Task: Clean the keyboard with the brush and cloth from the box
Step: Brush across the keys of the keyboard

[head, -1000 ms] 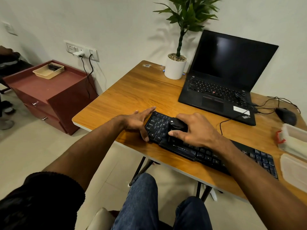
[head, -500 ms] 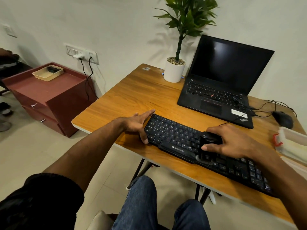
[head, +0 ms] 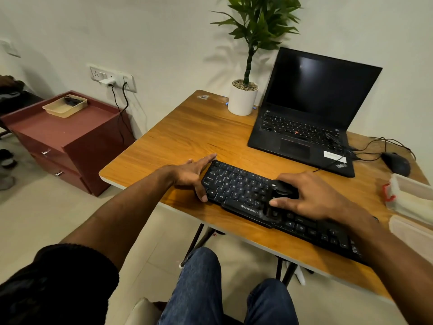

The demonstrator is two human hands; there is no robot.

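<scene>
keyboard [head: 236, 187]: black, lies slantwise along the near edge of the wooden table [head: 187, 134]; its left end is by the left hand, its right end runs under the right forearm.
brush [head: 282, 187]: black, on the middle keys, mostly covered by the right hand; bristles not visible.
box [head: 412, 198]: translucent white with a red clasp, on the table's right edge, well apart from the brush; contents cannot be made out.
lid [head: 410, 235]: pale, flat on the table just in front of the box.
right hand [head: 309, 198]: palm down over the keyboard, fingers curled round the brush, thumb lying along the lower key rows.
left hand [head: 192, 174]: fingers straight, index along the keyboard's left top corner, thumb against its left front edge; holds nothing.
laptop [head: 311, 113]: open, screen dark, behind the keyboard.
mouse [head: 397, 164]: black, right of the laptop, cabled.
plant pot [head: 242, 100]: white, pebbles on top, one green plant in it.
tray [head: 64, 106]: beige, on a red cabinet [head: 70, 139] left of the table, a small dark item inside.
</scene>
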